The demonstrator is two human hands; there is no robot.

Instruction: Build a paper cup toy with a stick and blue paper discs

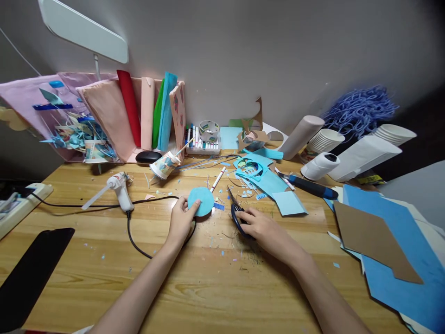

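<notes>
My left hand (pixel 181 218) pinches the edge of a light blue paper circle (pixel 202 200) and holds it just above the wooden desk (pixel 215 287). My right hand (pixel 260 227) rests on the dark blue handles of a pair of scissors (pixel 236 211) lying on the desk, its fingers curled over them. The scissor blades point away from me, toward a red and white marker (pixel 218 178). Small paper scraps lie around both hands.
A white glue gun (pixel 120 188) with a black cord lies to the left. Blue paper offcuts (pixel 259 174), a blue pen (pixel 311 187), white rolls, paper cups and blue yarn (pixel 359 107) fill the right. Blue and brown sheets (pixel 378 241) cover the right edge. Felt rolls (pixel 148 111) lean at the back.
</notes>
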